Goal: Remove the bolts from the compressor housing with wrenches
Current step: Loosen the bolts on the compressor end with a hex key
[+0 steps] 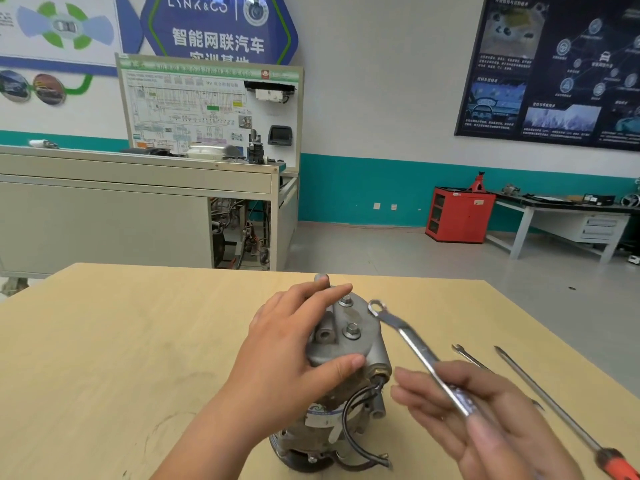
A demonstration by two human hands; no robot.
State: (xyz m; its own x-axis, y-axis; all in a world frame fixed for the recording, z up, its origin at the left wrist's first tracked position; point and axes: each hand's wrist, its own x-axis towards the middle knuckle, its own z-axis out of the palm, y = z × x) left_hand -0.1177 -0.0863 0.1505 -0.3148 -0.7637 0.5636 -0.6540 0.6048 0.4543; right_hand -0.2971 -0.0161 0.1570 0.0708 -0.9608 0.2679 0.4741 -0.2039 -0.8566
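Note:
A grey metal compressor (349,348) lies on a light wooden table (121,341), its end cap facing up and away. Two hex bolts, one (345,301) farther and one (352,330) nearer, stand in the cap. My left hand (294,344) grips the housing from the left, fingers over the top and thumb on the near side. My right hand (485,410) holds a silver combination wrench (415,355) by its lower shaft. The ring end of the wrench (375,306) hovers just right of the cap, off the bolts, and is blurred.
To the right on the table lie a second, smaller open-end wrench (467,356) and a long screwdriver (554,407) with a red handle. Black wires (356,427) loop from the compressor's near side. Workbenches and a red cabinet (459,214) stand far behind.

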